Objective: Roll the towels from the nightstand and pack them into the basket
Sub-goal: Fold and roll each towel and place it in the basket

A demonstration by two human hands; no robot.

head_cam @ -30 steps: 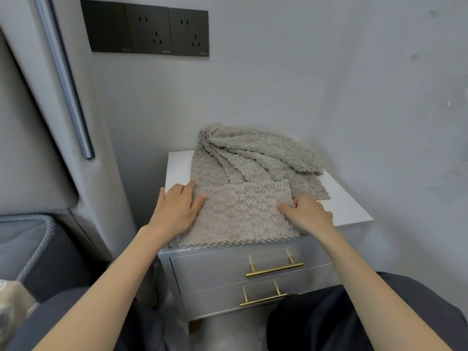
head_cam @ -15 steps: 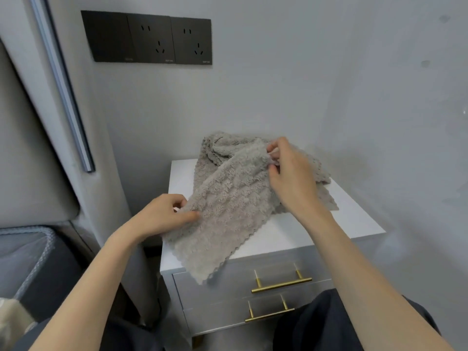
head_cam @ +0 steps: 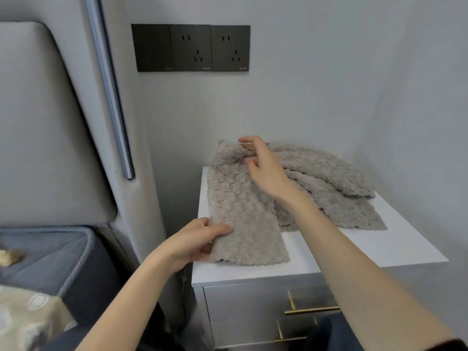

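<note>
A grey fluffy towel (head_cam: 243,216) lies as a long strip along the left side of the white nightstand top (head_cam: 367,249). Its near end reaches toward the front edge. My left hand (head_cam: 200,239) pinches the towel's near left edge, thumb on top. My right hand (head_cam: 263,168) hovers at the far end of the strip with its fingers spread and relaxed, just touching the fabric. More grey towels (head_cam: 329,183) lie in a loose pile behind and to the right of my right arm. No basket is in view.
The nightstand has two drawers with gold handles (head_cam: 311,310) below its top. A padded headboard (head_cam: 43,122) and a mattress edge (head_cam: 63,252) stand to the left. Black wall sockets (head_cam: 190,48) hang above, and a wall closes off the right side.
The towel went from flat across the front, up into the air between both hands, and down into a lengthwise strip. My right hand let go at the far end.
</note>
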